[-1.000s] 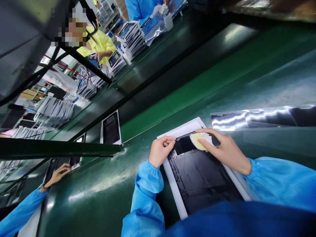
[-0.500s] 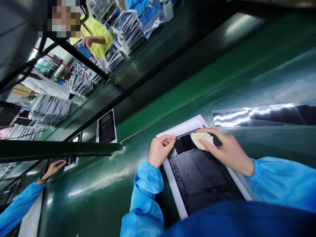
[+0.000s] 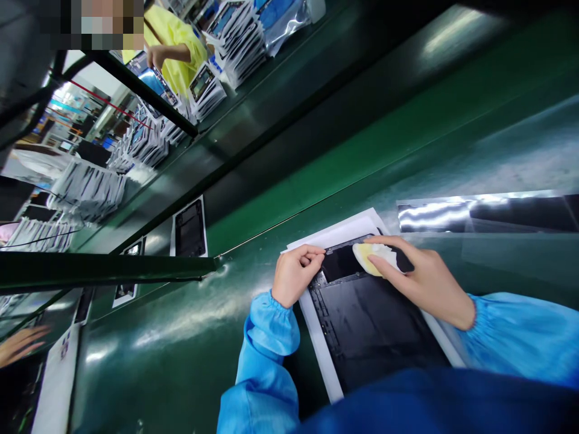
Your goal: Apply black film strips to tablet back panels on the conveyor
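Observation:
My left hand (image 3: 296, 276) pinches the top edge of a black rectangular panel (image 3: 371, 319), its fingertips at the panel's upper corner. My right hand (image 3: 423, 283) presses a pale yellow wiping pad (image 3: 373, 256) flat against the panel's upper end, with the fingers spread over it. The panel lies on a white sheet (image 3: 335, 236) whose border shows around it. Its lower end is hidden behind a dark blue fold of my own clothing (image 3: 429, 404). Blue sleeves with elastic cuffs cover both my forearms.
A green bench surface (image 3: 149, 343) runs under everything, with a shiny foil strip (image 3: 479, 214) beyond my right hand. A dark rail (image 3: 99, 271) crosses the left side. Several stacks of devices (image 3: 237, 42) and a co-worker in a yellow smock (image 3: 174, 57) are at the upper left.
The camera has drifted slightly, shifting the background. My right hand and the pad have moved a little to the right along the panel. The other person's hand at lower left has moved toward the frame edge.

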Tool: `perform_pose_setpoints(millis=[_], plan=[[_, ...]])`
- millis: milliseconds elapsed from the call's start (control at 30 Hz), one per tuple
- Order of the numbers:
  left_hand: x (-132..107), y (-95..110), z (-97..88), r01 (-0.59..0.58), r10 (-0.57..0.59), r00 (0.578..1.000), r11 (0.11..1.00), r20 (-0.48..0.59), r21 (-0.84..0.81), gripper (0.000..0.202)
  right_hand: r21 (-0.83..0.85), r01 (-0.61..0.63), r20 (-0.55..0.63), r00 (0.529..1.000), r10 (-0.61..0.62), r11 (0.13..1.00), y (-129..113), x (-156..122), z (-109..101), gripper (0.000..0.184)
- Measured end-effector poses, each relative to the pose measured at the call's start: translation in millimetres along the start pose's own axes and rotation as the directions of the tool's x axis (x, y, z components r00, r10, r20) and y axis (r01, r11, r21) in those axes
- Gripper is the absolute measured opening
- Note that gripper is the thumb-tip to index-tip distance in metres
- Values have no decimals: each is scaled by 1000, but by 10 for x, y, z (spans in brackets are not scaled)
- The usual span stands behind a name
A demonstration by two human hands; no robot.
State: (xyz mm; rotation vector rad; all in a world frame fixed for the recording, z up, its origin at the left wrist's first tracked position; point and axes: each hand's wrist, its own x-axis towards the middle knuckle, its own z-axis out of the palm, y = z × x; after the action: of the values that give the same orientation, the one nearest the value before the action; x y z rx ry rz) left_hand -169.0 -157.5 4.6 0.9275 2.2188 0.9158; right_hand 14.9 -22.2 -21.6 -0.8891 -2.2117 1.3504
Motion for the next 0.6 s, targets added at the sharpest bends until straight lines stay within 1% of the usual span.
perform_pose_setpoints(millis=[167,333,467,600], plan=[[-1,19,7,0,0,1000,1000,1,12,14,-39,6,19,1000,-5,999,23,-2,16,36],[-7,21,-5,-28,27,1000,999,13,46,14,-74,52,25,998,-50,996,33,-1,14,36],[-12,17,-23,-63,58,997,992,51,107,15,-91,100,8,995,-100,991,47,-8,9,35],[-17,17,-22,-88,78,995,978,60,189,18,-103,141,2,990,-142,985,43,2,11,34]])
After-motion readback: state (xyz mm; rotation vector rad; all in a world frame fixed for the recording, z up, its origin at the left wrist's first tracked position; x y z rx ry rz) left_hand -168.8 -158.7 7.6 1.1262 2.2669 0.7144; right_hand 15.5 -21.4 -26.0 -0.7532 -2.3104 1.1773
